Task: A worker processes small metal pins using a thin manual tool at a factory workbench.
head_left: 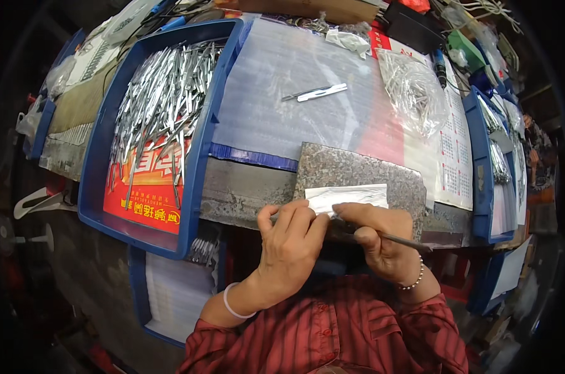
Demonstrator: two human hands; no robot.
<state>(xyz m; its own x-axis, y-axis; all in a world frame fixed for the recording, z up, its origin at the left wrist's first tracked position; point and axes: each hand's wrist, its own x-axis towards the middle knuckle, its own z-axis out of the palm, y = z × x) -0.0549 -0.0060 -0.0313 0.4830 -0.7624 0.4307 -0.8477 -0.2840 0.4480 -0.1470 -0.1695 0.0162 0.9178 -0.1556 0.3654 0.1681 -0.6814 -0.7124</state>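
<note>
A small silvery sheet of foil-like paper (351, 197) lies at the centre of the frame on a speckled grey stone slab (357, 171). The left hand (290, 240), just below it, has its fingers curled together with the tips pressing the sheet's left edge. The right hand (382, 240) is closed around a thin dark metal rod (402, 240) that points toward the lower right. Above, in the upper middle, a pair of slim metal blades (313, 93) rests on a translucent ribbed plastic mat (282, 93). At upper left, a blue plastic tray (102, 181) holds a heap of shiny metal strips (161, 100). A clear plastic bag (413, 93) sits upper right.
</note>
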